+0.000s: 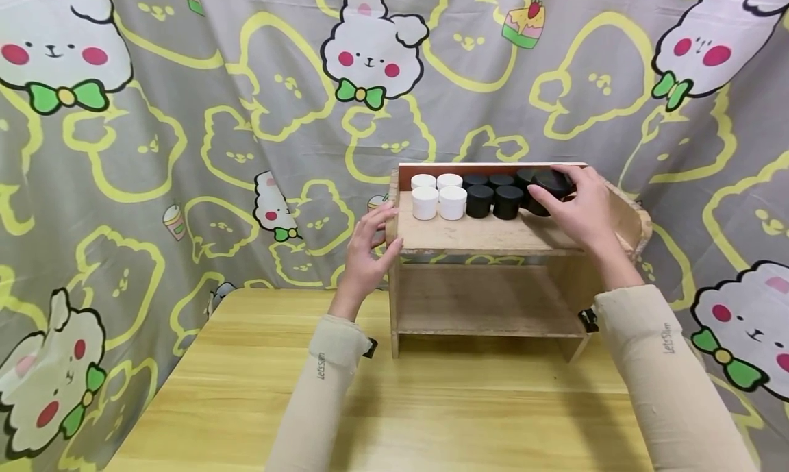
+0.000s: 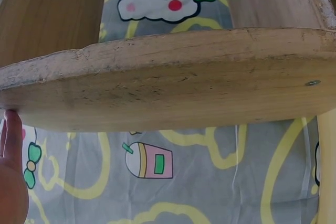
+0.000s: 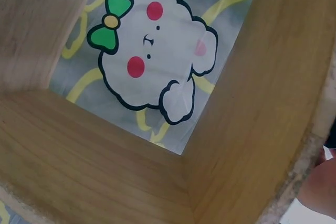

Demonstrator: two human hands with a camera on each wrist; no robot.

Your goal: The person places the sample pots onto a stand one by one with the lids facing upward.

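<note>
On the top board of a small wooden shelf (image 1: pixel 471 233) stand white lidded jars (image 1: pixel 424 203) at the left and black lidded jars (image 1: pixel 507 203) to their right, in two rows. My right hand (image 1: pixel 582 208) holds a black jar (image 1: pixel 552 182) at the right end of the rows, thumb in front and fingers behind. Whether its base touches the board is hidden. At the shelf's left side panel (image 2: pixel 173 95), my left hand (image 1: pixel 368 253) touches the wood with extended fingers. The right wrist view mostly shows the shelf's inner boards (image 3: pixel 262 98), with the jars out of sight.
The shelf stands on a yellow wood-grain table (image 1: pixel 259 383) and has a lower board (image 1: pixel 481 301) beneath the top one. Behind it hangs a grey patterned curtain (image 1: pixel 277 116). A raised right side panel (image 1: pixel 629 218) borders the top board.
</note>
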